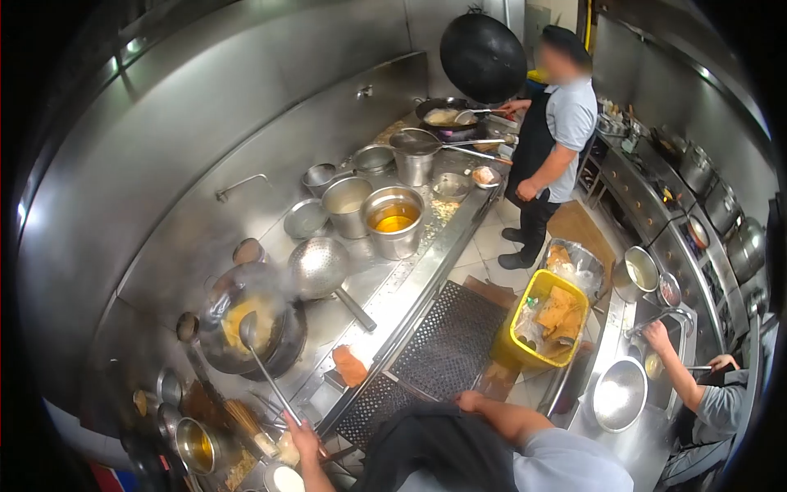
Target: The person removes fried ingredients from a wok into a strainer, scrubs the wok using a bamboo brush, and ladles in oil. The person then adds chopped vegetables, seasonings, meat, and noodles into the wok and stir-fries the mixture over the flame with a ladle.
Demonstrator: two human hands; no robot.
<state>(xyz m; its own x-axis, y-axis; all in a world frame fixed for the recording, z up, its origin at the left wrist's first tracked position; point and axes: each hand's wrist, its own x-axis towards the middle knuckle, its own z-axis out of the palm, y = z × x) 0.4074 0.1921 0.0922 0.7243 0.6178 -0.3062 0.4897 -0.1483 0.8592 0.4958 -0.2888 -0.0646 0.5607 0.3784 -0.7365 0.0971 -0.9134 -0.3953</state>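
While my left hand (303,438) is clasping the handle of a long ladle (248,330) with its fingers wrapped around it, the ladle's bowl is lying at about eleven o'clock from that hand, over the yellowish food (261,318) in the steaming wok (288,348). Its long axis is running from five o'clock at my grip to eleven o'clock at the bowl, the handle slanting over the wok's near rim.

My right hand (470,400) is resting with curled fingers beside my dark apron (422,443), at about two o'clock from my left; whether it is holding anything, I cannot tell.

Between one and two o'clock from the wok, a perforated skimmer (318,268) is sitting on the steel counter, its handle pointing toward four or five o'clock. An orange cloth (351,366) is lying near one o'clock from my left hand, and a bamboo brush (249,426) is leaning near nine. Around two o'clock from the wok, a pot (394,243) is holding amber liquid.
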